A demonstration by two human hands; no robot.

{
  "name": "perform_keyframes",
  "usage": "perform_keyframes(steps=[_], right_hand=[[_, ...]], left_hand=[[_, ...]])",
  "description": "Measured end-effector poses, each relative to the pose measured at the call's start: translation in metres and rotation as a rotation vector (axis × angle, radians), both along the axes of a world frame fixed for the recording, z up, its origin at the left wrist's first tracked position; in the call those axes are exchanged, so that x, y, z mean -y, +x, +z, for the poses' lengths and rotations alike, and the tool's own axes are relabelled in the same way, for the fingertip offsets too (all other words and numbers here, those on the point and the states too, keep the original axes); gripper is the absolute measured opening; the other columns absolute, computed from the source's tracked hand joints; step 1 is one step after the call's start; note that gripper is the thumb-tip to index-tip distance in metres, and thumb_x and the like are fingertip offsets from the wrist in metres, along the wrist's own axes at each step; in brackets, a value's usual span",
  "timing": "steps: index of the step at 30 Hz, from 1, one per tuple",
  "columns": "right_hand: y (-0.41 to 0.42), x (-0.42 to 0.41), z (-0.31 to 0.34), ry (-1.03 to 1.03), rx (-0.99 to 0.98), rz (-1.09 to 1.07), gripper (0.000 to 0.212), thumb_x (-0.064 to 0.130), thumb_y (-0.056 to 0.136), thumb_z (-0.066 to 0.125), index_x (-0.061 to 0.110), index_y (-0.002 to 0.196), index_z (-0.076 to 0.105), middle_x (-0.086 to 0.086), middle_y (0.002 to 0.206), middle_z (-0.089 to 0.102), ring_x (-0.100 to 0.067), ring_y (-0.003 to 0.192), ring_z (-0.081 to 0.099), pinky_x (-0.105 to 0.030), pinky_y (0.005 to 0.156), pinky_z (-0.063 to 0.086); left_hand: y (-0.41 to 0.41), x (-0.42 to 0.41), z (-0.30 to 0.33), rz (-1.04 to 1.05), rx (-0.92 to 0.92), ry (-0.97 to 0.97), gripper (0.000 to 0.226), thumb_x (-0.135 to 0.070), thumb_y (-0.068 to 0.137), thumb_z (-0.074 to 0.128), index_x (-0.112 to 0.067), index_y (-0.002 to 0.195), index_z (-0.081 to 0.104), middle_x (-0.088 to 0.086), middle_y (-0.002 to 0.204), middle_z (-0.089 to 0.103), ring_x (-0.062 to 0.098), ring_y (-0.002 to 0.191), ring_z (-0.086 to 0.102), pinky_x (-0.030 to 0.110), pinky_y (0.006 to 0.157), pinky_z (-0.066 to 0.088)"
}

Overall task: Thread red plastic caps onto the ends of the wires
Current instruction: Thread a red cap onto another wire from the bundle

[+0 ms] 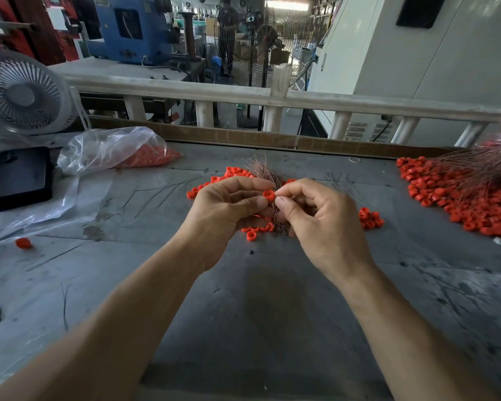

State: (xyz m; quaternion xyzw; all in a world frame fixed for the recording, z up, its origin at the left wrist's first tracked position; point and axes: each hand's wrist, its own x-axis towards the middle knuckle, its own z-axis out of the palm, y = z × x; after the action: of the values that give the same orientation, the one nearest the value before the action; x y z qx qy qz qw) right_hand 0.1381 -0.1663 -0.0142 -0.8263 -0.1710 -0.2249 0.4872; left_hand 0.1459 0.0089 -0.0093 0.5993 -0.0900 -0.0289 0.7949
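Now I see both hands meeting over the grey worktop [272, 285]. My left hand [226, 209] keeps a narrow grip on a bundle of thin wires [265, 172], and one red cap [269, 195] sits between its fingertips and those of my right hand [318, 215], whose grip is pinched narrow on the cap. Loose caps [235, 172] lie at 12 o'clock from the hands, and a big heap of capped wires [457, 198] at 2 o'clock. A plastic bag [110, 149] of caps rests at 10 o'clock.

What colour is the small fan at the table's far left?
White fan, seen in the head view.
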Motion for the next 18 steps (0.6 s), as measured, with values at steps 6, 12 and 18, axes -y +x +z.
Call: perform_keyframes(steps=[6,12,18], right_hand=[[-0.0012,-0.0028,-0.0005,-0.036,0.022,-0.046,0.008,0.022,0.092,0.074,0.029,0.09,0.074,0.012,0.077,0.072,-0.009,0.075,0.07,-0.04,0.071,0.058],[-0.002,-0.0037,0.0007,-0.099,0.035,-0.066,0.007,0.022,0.092,0.073,0.028,0.089,0.075,0.012,0.073,0.071,-0.009,0.072,0.069,-0.04,0.067,0.058],[-0.0023,-0.0026,0.002,-0.116,0.029,-0.071,0.008,0.02,0.093,0.073,0.027,0.088,0.075,0.011,0.071,0.07,-0.009,0.071,0.068,-0.039,0.067,0.057]], left_hand=[[-0.0011,0.0028,-0.0002,0.037,0.026,0.012,0.024,0.01,0.088,0.064,0.004,0.112,0.064,0.015,0.087,0.064,0.02,0.075,0.069,0.032,0.076,0.063],[-0.0029,0.0058,-0.0012,0.099,0.116,0.093,0.023,0.012,0.086,0.068,0.006,0.108,0.062,0.02,0.093,0.062,0.025,0.079,0.067,0.031,0.075,0.062],[-0.003,0.0066,-0.0016,0.094,0.141,0.113,0.026,0.012,0.086,0.068,0.01,0.11,0.06,0.019,0.093,0.063,0.028,0.082,0.067,0.035,0.08,0.063]])
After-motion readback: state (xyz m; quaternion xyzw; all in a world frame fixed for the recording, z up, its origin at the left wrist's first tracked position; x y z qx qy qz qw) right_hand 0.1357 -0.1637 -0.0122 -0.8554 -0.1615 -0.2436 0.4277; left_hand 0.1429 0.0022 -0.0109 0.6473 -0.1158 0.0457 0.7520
